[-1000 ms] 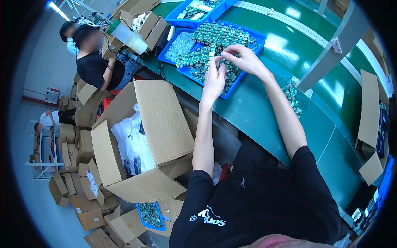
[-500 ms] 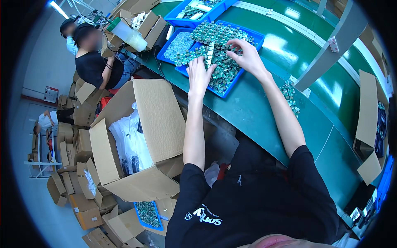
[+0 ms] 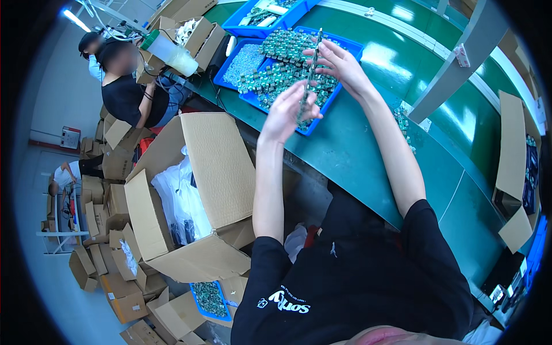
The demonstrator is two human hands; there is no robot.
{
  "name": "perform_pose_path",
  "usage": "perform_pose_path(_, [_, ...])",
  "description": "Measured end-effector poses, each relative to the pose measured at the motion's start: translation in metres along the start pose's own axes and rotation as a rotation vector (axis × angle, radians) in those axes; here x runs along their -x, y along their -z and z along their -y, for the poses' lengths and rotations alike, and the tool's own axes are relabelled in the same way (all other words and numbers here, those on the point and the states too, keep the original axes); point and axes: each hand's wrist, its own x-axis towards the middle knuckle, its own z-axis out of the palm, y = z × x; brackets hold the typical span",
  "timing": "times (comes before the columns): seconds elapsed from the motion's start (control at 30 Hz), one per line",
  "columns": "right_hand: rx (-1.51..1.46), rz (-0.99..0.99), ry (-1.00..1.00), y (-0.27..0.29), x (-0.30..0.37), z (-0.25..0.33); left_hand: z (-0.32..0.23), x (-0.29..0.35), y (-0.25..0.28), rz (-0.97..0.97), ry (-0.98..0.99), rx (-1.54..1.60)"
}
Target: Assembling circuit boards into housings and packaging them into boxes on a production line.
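A thin green circuit board panel is held up nearly edge-on between my hands, above a blue tray. My left hand grips its near end with bent fingers. At the far part, the fingers of my right hand pinch the panel from the right side. Under them the tray holds more board panels laid in sheets, with many small loose boards around and beneath. Which face of the held panel carries parts is hard to make out.
Left of the tray is a blue bin of small pale pieces; another blue bin sits behind. Loose boards lie beside a grey post. A large open carton with plastic bags stands left of me. A person sits farther left.
Both hands were lower over the tray, reaching to the panels. Now they have lifted one panel and turned it on edge. The view has shifted slightly.
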Motion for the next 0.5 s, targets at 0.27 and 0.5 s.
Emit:
perform_pose_path(0.27, [0.246, 0.024, -0.037, -0.001, 0.008, 0.005, 0.003, -0.006, -0.039, -0.101, 0.016, -0.061])
perform_pose_path(0.5, [0.35, 0.06, 0.133, -0.01, 0.008, 0.005, -0.001, -0.014, -0.023, -0.241, -0.152, -0.662])
